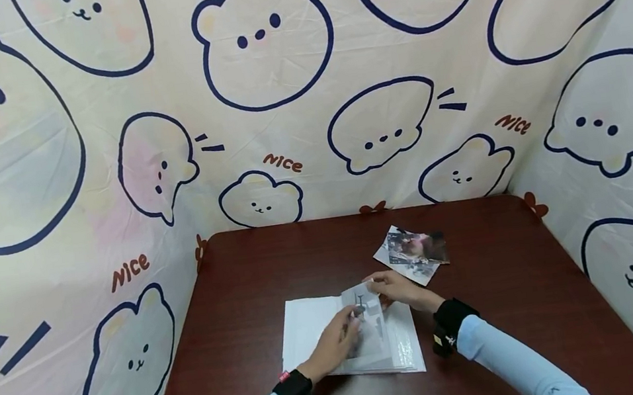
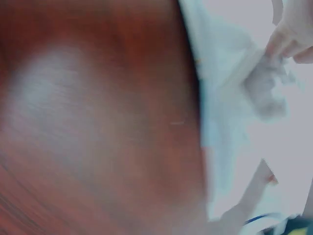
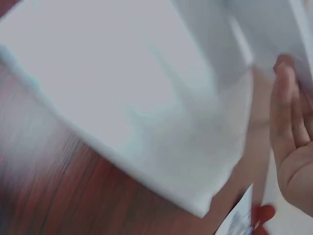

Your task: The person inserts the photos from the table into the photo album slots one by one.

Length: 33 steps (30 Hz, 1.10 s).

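A white photo album (image 1: 307, 322) lies open on the table. Over its right half stands a raised pale sheet (image 1: 375, 336) with a grey picture on it; I cannot tell whether it is a loose photo or a sleeve page. My right hand (image 1: 397, 290) pinches the top of this sheet, thumb and fingers at its upper right corner. Lower on its left side, my left hand (image 1: 335, 338) holds the sheet with bent fingers. The right wrist view shows the right hand (image 3: 296, 127) beside a blurred white page (image 3: 122, 88). In the left wrist view, fingers (image 2: 288, 46) meet the grey print.
Behind the right hand, a few loose photos (image 1: 416, 248) overlap on the brown table (image 1: 231, 282). A cloth with cartoon bears (image 1: 265, 37) hangs round the table's back and sides.
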Available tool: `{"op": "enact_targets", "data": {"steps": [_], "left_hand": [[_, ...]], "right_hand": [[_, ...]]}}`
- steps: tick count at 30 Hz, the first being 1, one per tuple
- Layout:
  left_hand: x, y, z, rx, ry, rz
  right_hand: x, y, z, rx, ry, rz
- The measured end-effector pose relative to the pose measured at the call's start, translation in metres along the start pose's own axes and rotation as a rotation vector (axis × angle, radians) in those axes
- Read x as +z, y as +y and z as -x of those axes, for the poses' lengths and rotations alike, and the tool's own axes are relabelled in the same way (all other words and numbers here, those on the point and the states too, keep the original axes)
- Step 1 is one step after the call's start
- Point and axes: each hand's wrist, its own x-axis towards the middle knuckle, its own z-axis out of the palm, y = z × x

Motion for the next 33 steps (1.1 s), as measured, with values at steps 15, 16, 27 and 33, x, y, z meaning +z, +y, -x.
{"op": "enact_targets", "data": {"steps": [15, 16, 27, 33], "left_hand": [[-0.083, -0.013, -0.003, -0.406, 0.333, 0.341], [-0.083, -0.017, 0.0, -0.418, 0.354, 0.291], [-0.067, -0.037, 0.012, -0.328, 0.47, -0.366], [-0.042, -0.036, 0.006, 0.082, 0.49, -0.582]], "right_hand": [[0.09, -0.015, -0.004, -0.363, -0.228, 0.774], [0.093, -0.011, -0.003, -0.36, -0.23, 0.823], [0.088, 0.01, 0.001, -0.511, -0.153, 0.926], [0.026, 0.024, -0.012, -0.51, 0.21, 0.636]]}}
